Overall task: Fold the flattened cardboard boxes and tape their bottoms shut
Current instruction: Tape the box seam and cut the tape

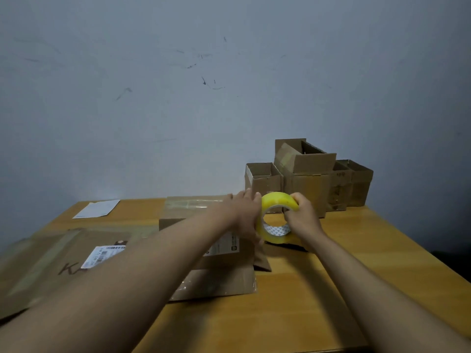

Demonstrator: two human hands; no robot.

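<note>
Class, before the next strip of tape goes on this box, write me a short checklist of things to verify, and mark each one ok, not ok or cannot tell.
1. Tape roll held by right hand: ok.
2. Left hand beside the roll, at the box's far right corner: ok.
3. Box resting on the table: ok.
4. Bottom flaps closed flat under the clear tape: cannot tell.
5. Free tape end found: cannot tell.
6. Finished boxes apart at the back: ok.
</note>
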